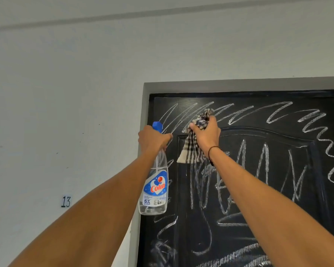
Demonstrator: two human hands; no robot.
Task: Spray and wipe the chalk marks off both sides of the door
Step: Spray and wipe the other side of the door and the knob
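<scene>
Head view: you are at the wiping step on the near face of the door, where your right hand, arm stretched up and forward, holds its grip bunched round the checked cloth against the chalk marks at the top left corner, while scribbles cover the rest of the panel. Your left hand, raised alongside, has its grip curled round the neck of the spray bottle, which hangs upright just before the door's left edge. The next move likely calls for firm strokes across and downward, respraying where chalk smears; the far side is not in view.
</scene>
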